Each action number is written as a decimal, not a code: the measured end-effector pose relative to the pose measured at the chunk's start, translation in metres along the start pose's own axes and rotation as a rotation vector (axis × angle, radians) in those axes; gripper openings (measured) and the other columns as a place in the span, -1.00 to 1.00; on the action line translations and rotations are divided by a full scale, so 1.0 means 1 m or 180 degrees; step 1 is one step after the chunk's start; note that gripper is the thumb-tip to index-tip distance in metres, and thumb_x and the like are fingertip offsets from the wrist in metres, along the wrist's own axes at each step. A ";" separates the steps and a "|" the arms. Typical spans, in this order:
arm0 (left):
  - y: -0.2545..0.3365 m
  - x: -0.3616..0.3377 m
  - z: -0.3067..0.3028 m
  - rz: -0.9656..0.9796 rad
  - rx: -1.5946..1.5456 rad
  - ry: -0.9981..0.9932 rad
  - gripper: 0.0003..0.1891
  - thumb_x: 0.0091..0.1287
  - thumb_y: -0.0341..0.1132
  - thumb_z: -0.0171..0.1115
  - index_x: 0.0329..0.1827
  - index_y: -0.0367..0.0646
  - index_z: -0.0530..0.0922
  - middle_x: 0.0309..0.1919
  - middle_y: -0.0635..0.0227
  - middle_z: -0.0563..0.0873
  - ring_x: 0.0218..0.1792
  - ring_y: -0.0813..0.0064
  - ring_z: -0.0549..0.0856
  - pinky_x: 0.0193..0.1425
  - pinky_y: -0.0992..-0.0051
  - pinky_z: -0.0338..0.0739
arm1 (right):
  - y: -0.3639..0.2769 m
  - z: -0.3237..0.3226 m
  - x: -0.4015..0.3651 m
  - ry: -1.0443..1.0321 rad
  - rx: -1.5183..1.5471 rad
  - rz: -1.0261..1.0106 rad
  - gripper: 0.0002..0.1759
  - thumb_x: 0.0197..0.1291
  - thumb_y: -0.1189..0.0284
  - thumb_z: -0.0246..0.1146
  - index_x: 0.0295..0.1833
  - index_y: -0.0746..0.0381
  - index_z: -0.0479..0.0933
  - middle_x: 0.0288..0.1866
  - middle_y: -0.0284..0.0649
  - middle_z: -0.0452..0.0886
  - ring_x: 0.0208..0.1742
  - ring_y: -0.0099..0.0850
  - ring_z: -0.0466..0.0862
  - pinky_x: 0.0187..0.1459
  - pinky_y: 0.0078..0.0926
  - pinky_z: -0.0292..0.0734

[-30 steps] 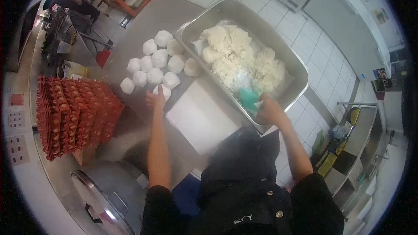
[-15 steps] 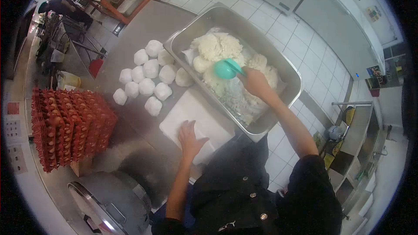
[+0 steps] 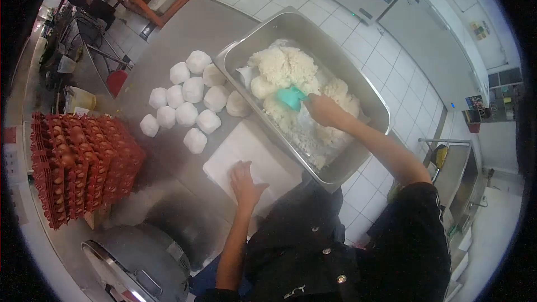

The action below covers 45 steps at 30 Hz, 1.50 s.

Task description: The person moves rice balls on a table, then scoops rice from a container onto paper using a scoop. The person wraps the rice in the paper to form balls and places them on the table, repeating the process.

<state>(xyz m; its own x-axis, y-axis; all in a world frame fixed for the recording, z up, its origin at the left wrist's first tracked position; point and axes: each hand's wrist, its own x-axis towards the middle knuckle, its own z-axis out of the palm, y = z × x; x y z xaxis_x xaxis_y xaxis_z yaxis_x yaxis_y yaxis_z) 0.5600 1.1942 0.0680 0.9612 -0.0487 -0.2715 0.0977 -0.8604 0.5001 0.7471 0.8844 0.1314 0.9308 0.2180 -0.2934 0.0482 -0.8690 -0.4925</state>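
My right hand [image 3: 325,111] grips the handle of a turquoise scoop [image 3: 291,98], whose bowl is pressed against rice [image 3: 286,66] in a deep steel pan [image 3: 358,157]. The rice lies in mounds and lumps over what looks like a clear plastic liner. My left hand [image 3: 246,185] rests on a stack of square white paper sheets [image 3: 238,151], its fingers extended and thumb apart. Left of the pan, several white-wrapped balls [image 3: 193,88] sit in a cluster on the steel table [image 3: 179,28].
Red egg trays [image 3: 84,162] full of eggs are stacked at the left. A large grey lidded pot [image 3: 140,257] stands at the lower left. Another person [image 3: 89,3] is in the far upper left. White freezers [image 3: 436,33] line the tiled floor beyond the pan.
The scoop has tipped down into the rice, its bowl now partly hidden. My right hand has shifted slightly right and down. My left hand stays on the paper. The view has shifted slightly.
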 end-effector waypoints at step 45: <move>0.007 -0.001 0.003 0.0104 0.0134 0.0117 -0.02 -0.22 -0.17 0.74 0.36 -0.17 0.44 0.40 -0.09 0.38 0.41 -0.12 0.29 0.47 -0.03 0.24 | -0.030 0.030 -0.054 -0.0386 -0.0374 0.0603 -0.58 0.50 0.20 0.03 -0.04 0.38 0.54 -0.24 0.17 0.72 -0.17 0.12 0.74 -0.06 0.04 0.65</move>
<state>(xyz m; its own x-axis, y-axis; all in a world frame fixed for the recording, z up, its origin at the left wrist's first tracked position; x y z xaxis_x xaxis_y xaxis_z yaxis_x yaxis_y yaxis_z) 0.5591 1.1867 0.0692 0.9726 -0.0591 -0.2247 0.0558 -0.8792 0.4732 0.6850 0.9117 0.1377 0.8772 0.0919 -0.4712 -0.0745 -0.9435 -0.3227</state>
